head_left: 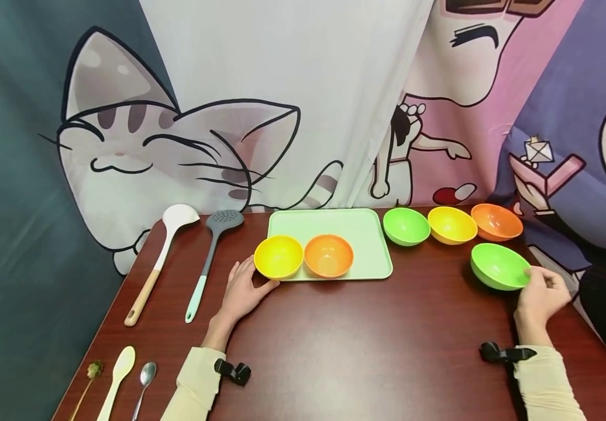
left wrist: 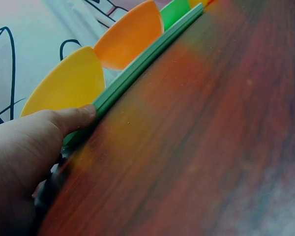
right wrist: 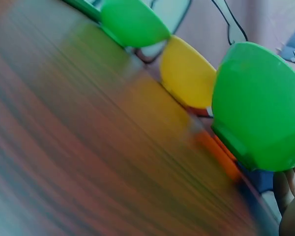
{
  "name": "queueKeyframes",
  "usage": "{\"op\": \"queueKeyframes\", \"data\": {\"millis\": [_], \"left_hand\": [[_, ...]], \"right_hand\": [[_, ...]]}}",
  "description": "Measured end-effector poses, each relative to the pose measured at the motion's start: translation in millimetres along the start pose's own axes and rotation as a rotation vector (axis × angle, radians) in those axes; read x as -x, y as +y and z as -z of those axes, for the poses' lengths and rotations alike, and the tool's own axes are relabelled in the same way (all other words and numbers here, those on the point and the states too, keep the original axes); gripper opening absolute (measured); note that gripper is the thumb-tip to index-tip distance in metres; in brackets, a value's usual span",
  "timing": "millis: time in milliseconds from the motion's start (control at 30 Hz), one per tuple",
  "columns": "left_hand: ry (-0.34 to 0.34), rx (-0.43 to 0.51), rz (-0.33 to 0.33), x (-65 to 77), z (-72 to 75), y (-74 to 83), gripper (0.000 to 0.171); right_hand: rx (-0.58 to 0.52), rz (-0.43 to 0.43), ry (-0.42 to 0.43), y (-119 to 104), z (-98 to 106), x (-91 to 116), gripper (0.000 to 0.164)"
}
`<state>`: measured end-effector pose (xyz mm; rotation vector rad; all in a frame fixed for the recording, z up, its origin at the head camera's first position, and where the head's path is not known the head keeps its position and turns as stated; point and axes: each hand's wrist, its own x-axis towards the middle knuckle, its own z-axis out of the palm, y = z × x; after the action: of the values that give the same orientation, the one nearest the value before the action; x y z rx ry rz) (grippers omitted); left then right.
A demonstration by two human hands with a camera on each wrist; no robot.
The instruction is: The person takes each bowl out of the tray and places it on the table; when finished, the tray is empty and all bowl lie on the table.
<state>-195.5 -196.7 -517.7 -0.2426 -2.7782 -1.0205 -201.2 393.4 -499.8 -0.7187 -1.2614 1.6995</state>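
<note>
My right fingers [head_left: 537,273]: pinching green bowl [head_left: 499,267]. Left fingers [head_left: 243,270]: gripping tray [head_left: 371,245]. On tray: yellow bowl [head_left: 278,257], orange bowl [head_left: 329,256]. Beyond held bowl: bowl row [head_left: 452,225].

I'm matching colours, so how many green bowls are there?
2: one green bowl held in the right hand, another green bowl on the table, between the tray and a yellow bowl.

Head view: bright, mostly sharp | faint glare on table [head_left: 345,351] in front of tray [head_left: 371,240] | left wrist view: dimmer, table beside tray softly blurred | right wrist view: table before tray smeared
</note>
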Motion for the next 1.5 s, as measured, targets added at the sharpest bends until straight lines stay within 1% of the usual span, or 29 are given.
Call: {"op": "queueKeyframes", "data": {"millis": [200, 333, 433, 567, 833, 1067, 1267, 1400, 1500], "left_hand": [[-0.02, -0.013, 0.015, 1.6, -1.0, -3.0, 0.079], [-0.023, -0.014, 0.018, -1.5, -0.8, -3.0, 0.079], [-0.018, -0.011, 0.013, -2.8, -0.1, -2.2, 0.08], [-0.014, -0.007, 0.013, -2.0, 0.8, -0.5, 0.079], [-0.019, 0.0, 0.021, -1.3, 1.1, 1.9, 0.079], [-0.024, -0.011, 0.027, -2.2, 0.5, 1.7, 0.08], [-0.016, -0.002, 0.023, -2.4, 1.3, 2.1, 0.082], [-0.026, -0.011, 0.027, -2.3, 1.8, 1.8, 0.084], [-0.029, -0.014, 0.027, -2.3, 1.5, 1.1, 0.084]], "right_hand": [[0.0, -0.032, 0.097, -5.7, 19.5, -10.8, 0.022], [0.018, -0.068, 0.12, -12.2, 22.0, -14.3, 0.021], [0.02, -0.08, 0.112, -13.0, 19.9, -18.3, 0.021], [0.007, -0.071, 0.101, -12.5, 18.4, -22.4, 0.02], [-0.018, -0.065, 0.109, -12.7, 19.0, -25.0, 0.02], [0.016, -0.057, 0.115, -11.3, 17.9, -25.2, 0.022], [0.017, -0.09, 0.089, -11.7, 17.0, -26.4, 0.02], [0.007, -0.108, 0.09, -12.1, 17.1, -25.5, 0.02], [-0.024, -0.128, 0.079, -13.1, 17.0, -24.4, 0.02]]}}
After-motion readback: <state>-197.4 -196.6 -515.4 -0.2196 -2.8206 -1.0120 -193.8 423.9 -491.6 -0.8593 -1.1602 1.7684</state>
